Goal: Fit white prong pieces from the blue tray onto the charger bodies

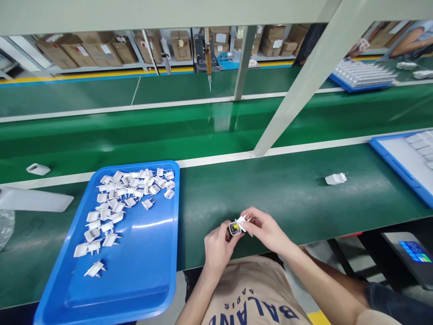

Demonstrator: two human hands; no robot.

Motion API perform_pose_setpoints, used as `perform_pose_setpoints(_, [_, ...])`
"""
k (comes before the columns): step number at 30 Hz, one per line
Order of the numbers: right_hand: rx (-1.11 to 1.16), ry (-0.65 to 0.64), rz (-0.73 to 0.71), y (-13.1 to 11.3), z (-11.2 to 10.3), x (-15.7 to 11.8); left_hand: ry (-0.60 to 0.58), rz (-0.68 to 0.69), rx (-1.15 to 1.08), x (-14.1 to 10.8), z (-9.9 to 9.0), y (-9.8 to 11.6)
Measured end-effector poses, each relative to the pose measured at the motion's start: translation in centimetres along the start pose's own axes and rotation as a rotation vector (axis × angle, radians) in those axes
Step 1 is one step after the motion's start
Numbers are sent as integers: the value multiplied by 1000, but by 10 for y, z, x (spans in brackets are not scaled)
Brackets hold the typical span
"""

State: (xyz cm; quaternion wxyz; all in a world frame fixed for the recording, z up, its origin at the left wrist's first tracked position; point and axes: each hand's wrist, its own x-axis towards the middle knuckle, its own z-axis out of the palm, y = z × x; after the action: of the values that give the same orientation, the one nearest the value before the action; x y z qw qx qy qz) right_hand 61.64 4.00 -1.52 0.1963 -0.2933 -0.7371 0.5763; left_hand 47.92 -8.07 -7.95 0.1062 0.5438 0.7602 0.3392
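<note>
Close to the table's front edge, my left hand [218,246] grips a white charger housing [234,229] whose open end faces up and shows yellow and dark parts inside. With its fingers pinched, my right hand [266,229] holds a white two-pin plug cap [242,221] right at the mouth of the housing. Cap and housing are at an angle to each other; whether they touch I cannot tell. On the left lies a blue tray [149,271] with many loose white plug caps [130,180], mostly toward its far and left sides.
A white charger [335,178] lies on the green table to the right. Beyond it is a blue-edged tray [399,167] of white pieces. A white housing [38,169] sits on the green belt [135,140]. A slanted post [297,81] rises from the table's far edge.
</note>
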Motion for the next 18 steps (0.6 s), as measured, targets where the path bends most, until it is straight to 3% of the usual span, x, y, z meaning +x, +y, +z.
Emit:
perform_pose_setpoints(4, [235,12,65,-1,4,2,-3,-11,-10,3,0,0])
perform_pose_setpoints(9, [331,35,100,-1,8,3,-2,-2,-22,4,0,0])
perform_pose_setpoints(14, [228,-38,99,-3,-4,2,5,-11,-35,4,1,0])
perform_pose_setpoints(18, [-28,-46,48,-7,-11,0,3,-13,-50,4,0,0])
